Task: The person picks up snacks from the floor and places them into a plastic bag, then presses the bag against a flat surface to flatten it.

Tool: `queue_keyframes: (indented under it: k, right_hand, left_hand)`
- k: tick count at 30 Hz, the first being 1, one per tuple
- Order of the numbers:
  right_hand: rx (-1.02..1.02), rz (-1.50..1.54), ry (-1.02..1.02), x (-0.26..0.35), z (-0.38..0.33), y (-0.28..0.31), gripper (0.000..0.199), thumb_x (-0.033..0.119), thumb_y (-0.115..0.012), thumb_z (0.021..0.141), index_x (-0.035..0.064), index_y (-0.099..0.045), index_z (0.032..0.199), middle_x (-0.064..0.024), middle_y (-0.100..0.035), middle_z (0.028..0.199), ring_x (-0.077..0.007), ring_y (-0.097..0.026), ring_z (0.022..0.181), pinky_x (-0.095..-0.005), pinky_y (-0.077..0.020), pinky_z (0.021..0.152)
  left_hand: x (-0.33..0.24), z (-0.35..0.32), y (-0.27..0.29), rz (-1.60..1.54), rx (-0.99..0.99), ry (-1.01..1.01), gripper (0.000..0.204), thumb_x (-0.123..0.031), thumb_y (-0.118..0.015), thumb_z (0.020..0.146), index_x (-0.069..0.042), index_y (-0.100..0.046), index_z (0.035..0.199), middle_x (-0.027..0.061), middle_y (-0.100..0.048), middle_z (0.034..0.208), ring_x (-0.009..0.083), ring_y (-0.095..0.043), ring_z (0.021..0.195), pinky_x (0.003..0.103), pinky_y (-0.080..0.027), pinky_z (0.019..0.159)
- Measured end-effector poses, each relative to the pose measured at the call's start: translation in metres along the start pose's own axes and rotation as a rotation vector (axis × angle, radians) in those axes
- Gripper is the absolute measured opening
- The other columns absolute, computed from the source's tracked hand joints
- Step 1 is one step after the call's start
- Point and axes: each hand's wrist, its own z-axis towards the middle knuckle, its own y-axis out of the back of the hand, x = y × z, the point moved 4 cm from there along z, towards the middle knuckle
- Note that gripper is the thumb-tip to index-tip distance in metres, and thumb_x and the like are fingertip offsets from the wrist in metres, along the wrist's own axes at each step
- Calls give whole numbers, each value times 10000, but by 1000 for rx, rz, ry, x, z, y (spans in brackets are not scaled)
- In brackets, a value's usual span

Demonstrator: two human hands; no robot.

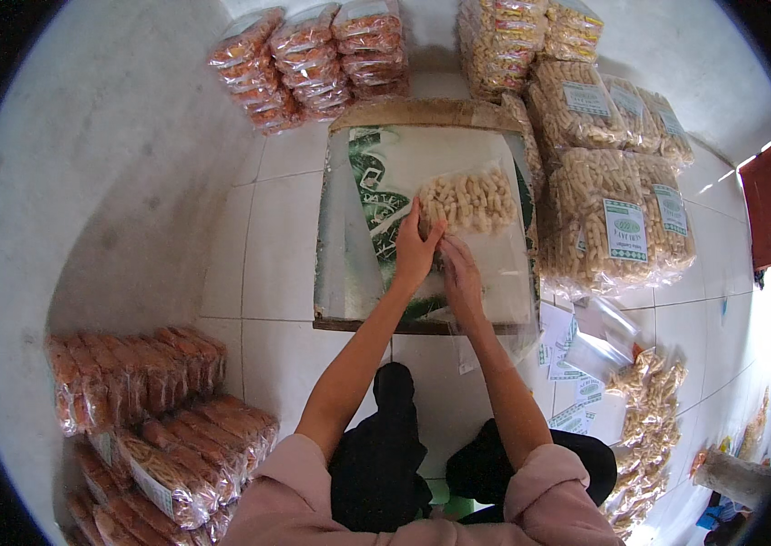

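Head view shows the two bare hands at one clear bag point(467, 202) with pale, short snack pieces inside. The left hand point(416, 247) has its fingers close together along the near left edge of the filled part, with the thumb turned inward. The right hand point(461, 276) is just beside it, its fingertips at the near edge of the pieces. Both hands seem to touch the bag, but whether the film is pinched between the fingers I cannot tell, because the hands cover this place.

About the progress, I judge that the pieces are already inside the bag, gathered at its far part. I can make out neither a closure nor a label on it, so these look not yet done.

The bag lies flat on the worktop point(431, 113), right of its middle. Its long axis appears to run from far to near, slightly slanted; the filled end points away from the person and the slack film toward the person. The pieces themselves form a band which is wider from left to right.

Farther out, on the right, stand filled bags with labels point(599, 218), and nearer on the floor lie printed papers point(557, 341) and more pale bags point(648, 423). On the left are reddish-brown packs point(135, 382).
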Motion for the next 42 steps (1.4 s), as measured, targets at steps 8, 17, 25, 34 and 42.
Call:
queue_keyframes:
  k: [8, 17, 25, 34, 42]
  right_hand:
    - [113, -110, -104, 10, -12, 7, 373, -46, -434, 802, 8, -482, 1167, -157, -469, 1205, -300, -444, 1130, -329, -368, 929]
    - [-359, -318, -73, -7, -8, 39, 658, -39, -473, 761, -10, -174, 1346, -214, -217, 1372, -345, -256, 1248, -375, -203, 1040]
    - [-233, -750, 9, -18, 13, 33, 551, 61, -430, 831, -24, -209, 1329, -219, -218, 1368, -367, -227, 1247, -446, -165, 1034]
    - [-170, -232, -64, -12, -6, 30, 397, -51, -375, 821, 9, -417, 1212, -204, -408, 1239, -365, -407, 1116, -342, -339, 923]
    - [-168, -305, 87, -4, 2, 32, 403, -69, -393, 795, -38, -406, 1197, -237, -431, 1194, -384, -413, 1102, -404, -340, 925]
  left_hand:
    - [2, 0, 5, 179, -87, -16, 662, -383, -548, 823, -40, -290, 1328, 220, -389, 1212, 345, -376, 1115, 444, -304, 924]
    - [-71, 32, -51, 766, 25, -894, 431, -349, -448, 868, -207, -395, 1271, 28, -348, 1323, 295, -228, 1268, 640, -123, 966]
    - [-55, 37, -68, 941, 252, -911, 429, -422, -366, 889, -384, -299, 1311, -65, -199, 1420, 273, -129, 1316, 717, -96, 916]
    - [-52, 42, -60, 927, 272, -854, 383, -419, -321, 904, -400, -340, 1285, -57, -221, 1413, 278, -165, 1310, 708, -75, 929]
    - [-57, 37, -62, 914, 280, -902, 386, -402, -357, 895, -397, -348, 1282, -65, -210, 1417, 269, -138, 1316, 707, -92, 928]
